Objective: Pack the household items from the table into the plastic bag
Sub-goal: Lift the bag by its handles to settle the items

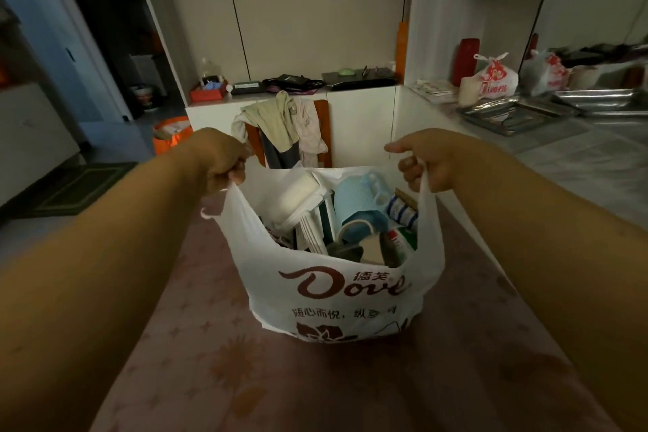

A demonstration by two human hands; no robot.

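A white plastic bag [336, 291] with brown "Dove" lettering stands on the pink patterned table [217, 361] in front of me. My left hand [221, 161] grips its left handle and my right hand [431, 159] grips its right handle, holding the mouth wide. Inside lie several household items: a white roll [301, 193], a light blue plastic holder [361, 200], a striped cloth [403, 210], a green and white bottle [396, 242] and flat white pieces. What sits lower in the bag is hidden.
A wooden chair [322, 116] draped with clothes stands just behind the table. White cabinets behind it carry a red box [208, 93] and electronics. To the right a counter holds metal trays [508, 114] and tied plastic bags [494, 77]. An orange bag [171, 137] sits on the floor at left.
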